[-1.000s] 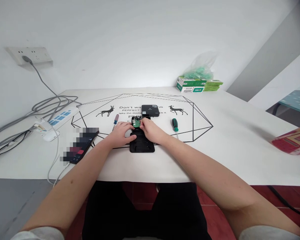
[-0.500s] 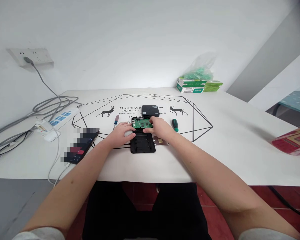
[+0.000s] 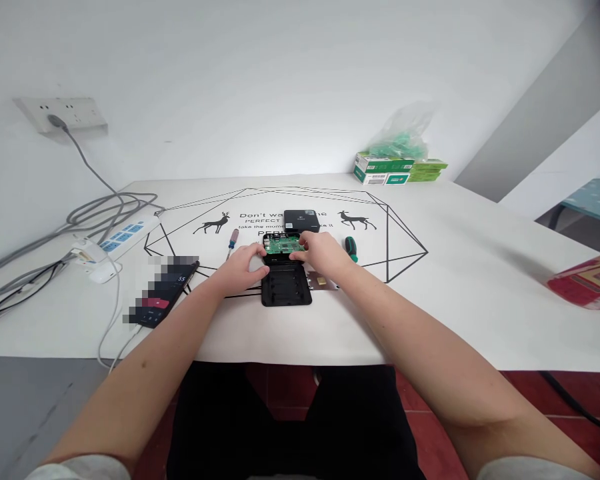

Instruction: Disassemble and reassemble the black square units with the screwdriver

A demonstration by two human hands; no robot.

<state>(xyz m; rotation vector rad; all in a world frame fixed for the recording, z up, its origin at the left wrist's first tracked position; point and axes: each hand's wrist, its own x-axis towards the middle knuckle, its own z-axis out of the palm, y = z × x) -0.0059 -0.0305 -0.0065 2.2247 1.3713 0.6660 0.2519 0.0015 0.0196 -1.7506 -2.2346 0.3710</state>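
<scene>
A green circuit board [image 3: 281, 246] sits in a small black casing near the middle of the table. The thumb and fingers of my right hand [image 3: 323, 255] close on the board's right edge. On the left side, my left hand [image 3: 243, 268] rests its fingertips against the casing, thumb spread away from them. Just in front lies a black plastic cover [image 3: 287, 287], its inside facing up. A metal plate [image 3: 323, 281] lies partly under my right wrist. Behind the board is a flat black lid [image 3: 301, 220].
A blue-handled screwdriver [image 3: 233, 239] lies left of the board, a green-and-black screwdriver [image 3: 350, 248] right of it. Further left are a phone [image 3: 167, 293], a power strip [image 3: 130, 233] and cables. Green boxes [image 3: 385, 168] stand at the back; a red package [image 3: 587, 280] is far right.
My left thumb and fingers have shifted slightly left, off the front edge of the casing. My right hand stays at the board's right edge, its thumb slightly higher.
</scene>
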